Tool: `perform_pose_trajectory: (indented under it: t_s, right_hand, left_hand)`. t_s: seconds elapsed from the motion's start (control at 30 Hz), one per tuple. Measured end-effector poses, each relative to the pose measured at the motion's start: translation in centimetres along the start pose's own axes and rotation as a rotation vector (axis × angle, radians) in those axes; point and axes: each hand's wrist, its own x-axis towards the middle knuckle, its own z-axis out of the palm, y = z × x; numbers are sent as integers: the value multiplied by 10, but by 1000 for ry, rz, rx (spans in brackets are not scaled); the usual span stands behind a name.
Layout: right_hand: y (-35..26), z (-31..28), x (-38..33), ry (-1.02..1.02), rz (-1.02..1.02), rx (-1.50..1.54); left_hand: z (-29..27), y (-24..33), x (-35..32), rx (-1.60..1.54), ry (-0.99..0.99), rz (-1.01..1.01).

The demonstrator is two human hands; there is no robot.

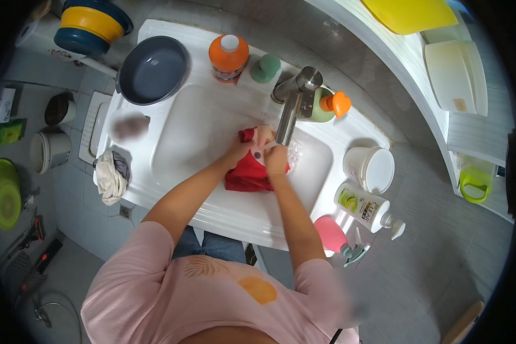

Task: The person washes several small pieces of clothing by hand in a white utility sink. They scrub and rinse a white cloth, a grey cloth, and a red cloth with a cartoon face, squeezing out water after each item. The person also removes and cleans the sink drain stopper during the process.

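Fingers: both the left hand and the right hand are gripping the red garment; some fingertips are hidden.
Garment: bunched inside the white sink, right of the bowl's middle, beneath the metal faucet; a pale patch carries 1 dark round spot.
Far edge of sink: dark grey round basin at the left corner, then an orange bottle with a white cap.
Right edge: lidded white bucket, white pump bottle.
Near-left corner: crumpled cloth.
Room: grey tiles, white shelf at right.
Labels: printed lettering with green fruit on the pump bottle; blurrier print on the orange bottle.
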Motion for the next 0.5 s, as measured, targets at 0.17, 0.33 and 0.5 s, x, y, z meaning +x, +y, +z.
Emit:
perform_pose_trajectory:
  t_s: [0.17, 0.33, 0.5]
  right_hand:
    - [-9, 13, 6, -109, 104, -303]
    - [10, 51, -7, 177, 121, -230]
    - [-73, -5, -5, -165, 183, 389]
  left_hand:
    - [-8, -20, 16, 666, 422, 509]
    - [-1, -6, 15, 607, 370, 352]
    - [-27, -20, 35, -196, 96, 42]
